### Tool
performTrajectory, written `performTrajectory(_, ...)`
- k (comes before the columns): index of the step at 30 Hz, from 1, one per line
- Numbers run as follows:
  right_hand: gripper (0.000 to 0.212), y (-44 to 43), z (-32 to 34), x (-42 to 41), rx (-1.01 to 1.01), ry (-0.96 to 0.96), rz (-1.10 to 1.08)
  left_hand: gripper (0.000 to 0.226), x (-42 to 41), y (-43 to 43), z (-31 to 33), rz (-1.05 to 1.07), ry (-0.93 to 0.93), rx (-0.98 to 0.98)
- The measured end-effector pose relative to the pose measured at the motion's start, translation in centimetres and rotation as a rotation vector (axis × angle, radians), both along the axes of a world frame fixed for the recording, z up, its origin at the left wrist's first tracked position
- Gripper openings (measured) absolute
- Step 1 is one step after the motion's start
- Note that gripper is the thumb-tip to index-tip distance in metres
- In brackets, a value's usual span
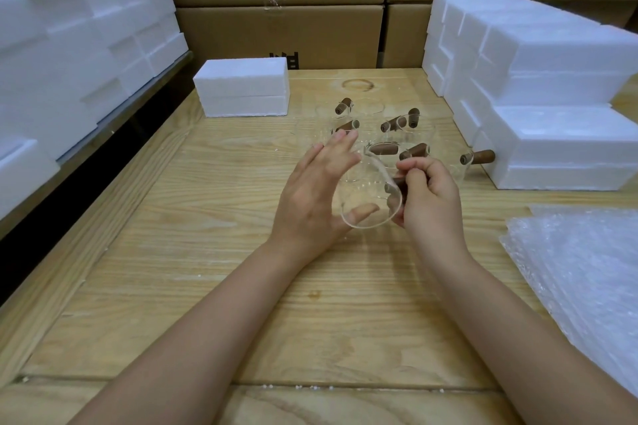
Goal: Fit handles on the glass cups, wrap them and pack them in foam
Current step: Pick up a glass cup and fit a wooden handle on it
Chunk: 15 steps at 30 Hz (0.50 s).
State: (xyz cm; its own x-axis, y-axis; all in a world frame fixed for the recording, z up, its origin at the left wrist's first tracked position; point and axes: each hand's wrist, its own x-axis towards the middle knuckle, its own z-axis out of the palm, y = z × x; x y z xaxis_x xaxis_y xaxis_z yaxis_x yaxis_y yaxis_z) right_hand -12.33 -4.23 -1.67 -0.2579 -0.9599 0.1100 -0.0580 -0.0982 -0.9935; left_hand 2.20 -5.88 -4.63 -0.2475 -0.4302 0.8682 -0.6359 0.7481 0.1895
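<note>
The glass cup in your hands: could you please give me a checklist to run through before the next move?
1. Hold on the glass cup: the left hand rests against its side, thumb showing through the glass. Ok.
2. Grip on the wooden handle: the right hand grips it at the cup's wall. Ok.
3. Seating of the handle: the hand hides the joint. Cannot tell.
4. Supply of bubble wrap sheets: stacked at the table's right. Ok.
5. Readiness of the foam block: its inside is not visible. Cannot tell.
</note>
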Motion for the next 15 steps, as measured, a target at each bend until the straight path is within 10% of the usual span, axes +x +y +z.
performTrajectory(11,0.019,0.47,0.13,0.25,-0.234,0.202,-0.074,0.097,0.0,0.28,-0.01,-0.156,0.237,0.371)
performTrajectory(15,0.015,0.18,0.32,-0.38,-0.339,0.256,-0.158,0.064,-0.39,0.67,0.54,-0.138,0.561,0.515)
